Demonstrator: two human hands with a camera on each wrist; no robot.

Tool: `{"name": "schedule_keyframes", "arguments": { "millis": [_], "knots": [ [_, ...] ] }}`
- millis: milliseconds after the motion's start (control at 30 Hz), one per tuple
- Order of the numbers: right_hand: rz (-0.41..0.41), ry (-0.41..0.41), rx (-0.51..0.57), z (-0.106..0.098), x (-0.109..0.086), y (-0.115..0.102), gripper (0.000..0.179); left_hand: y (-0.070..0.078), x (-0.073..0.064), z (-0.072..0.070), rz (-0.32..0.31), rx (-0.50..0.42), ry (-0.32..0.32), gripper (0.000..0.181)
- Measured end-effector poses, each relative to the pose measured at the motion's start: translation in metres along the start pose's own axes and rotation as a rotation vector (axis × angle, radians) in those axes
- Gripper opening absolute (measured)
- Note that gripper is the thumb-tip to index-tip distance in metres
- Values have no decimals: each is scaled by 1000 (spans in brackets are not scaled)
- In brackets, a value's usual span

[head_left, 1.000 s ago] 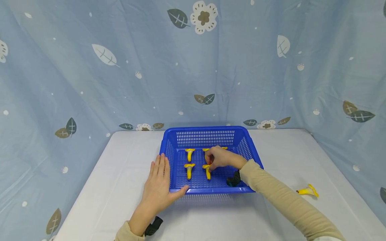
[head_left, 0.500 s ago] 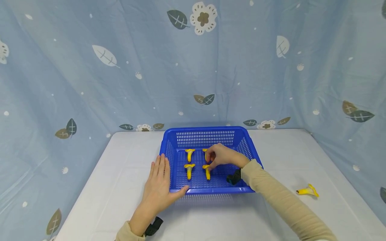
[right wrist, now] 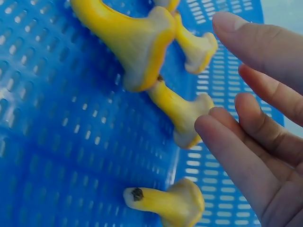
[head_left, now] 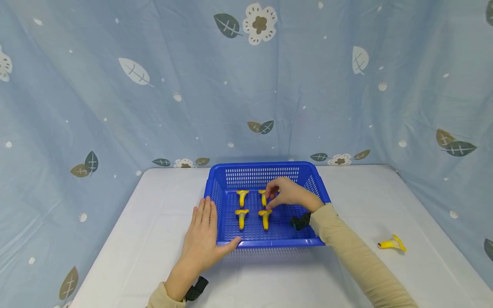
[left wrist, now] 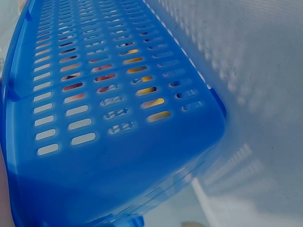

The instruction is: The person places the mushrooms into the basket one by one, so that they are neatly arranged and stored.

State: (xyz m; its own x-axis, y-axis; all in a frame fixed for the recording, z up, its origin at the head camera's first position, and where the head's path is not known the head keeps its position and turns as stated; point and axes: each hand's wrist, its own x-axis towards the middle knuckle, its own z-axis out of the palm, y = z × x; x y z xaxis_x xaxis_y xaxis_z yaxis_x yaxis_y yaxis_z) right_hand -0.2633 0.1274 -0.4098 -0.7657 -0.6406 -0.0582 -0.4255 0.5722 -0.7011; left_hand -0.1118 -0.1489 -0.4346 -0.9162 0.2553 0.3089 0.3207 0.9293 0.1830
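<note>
Several yellow mushrooms with flared caps lie in rows in a blue plastic basket (head_left: 269,244). My right hand (head_left: 286,192) is over the basket, thumb and fingers apart with nothing between them. Just below its thumb lies a front-row mushroom (head_left: 265,219); a back-row mushroom (head_left: 263,197) is beside its fingers. The right wrist view shows the nearest mushroom (right wrist: 128,40) large, apart from the spread fingers. My left hand (head_left: 203,239) rests with straight fingers along the basket's left rim, its thumb at the front rim. In the left wrist view the slotted basket wall (left wrist: 123,161) hides most of the contents.
Another yellow mushroom (head_left: 392,244) lies on the white table (head_left: 358,278), right of the basket. Two more mushrooms, one front (head_left: 241,219) and one back (head_left: 242,198), lie at the basket's left. A blue patterned curtain (head_left: 246,94) hangs behind.
My right hand has let go of the front-row mushroom and lifted slightly up and back, its fingers spreading. The mushroom stays in the basket. My left hand has not moved.
</note>
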Motion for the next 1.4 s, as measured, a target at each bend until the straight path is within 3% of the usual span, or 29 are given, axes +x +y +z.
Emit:
{"name": "schedule_keyframes", "arguments": {
  "millis": [333,833,967,1167,1400],
  "knots": [
    [16,130,24,-14,-10,0,21,0,0,0,4,-3,6,120],
    [-32,327,55,-29,-24,7,22,1,0,-1,10,0,1,119],
    [-54,393,123,-33,-30,6,20,1,0,0,13,7,5,119],
    [-64,468,246,-41,-41,-5,15,0,1,1,14,12,5,119],
    [-84,540,269,-48,-66,-31,11,-1,1,2,12,12,7,119]
  ]
}}
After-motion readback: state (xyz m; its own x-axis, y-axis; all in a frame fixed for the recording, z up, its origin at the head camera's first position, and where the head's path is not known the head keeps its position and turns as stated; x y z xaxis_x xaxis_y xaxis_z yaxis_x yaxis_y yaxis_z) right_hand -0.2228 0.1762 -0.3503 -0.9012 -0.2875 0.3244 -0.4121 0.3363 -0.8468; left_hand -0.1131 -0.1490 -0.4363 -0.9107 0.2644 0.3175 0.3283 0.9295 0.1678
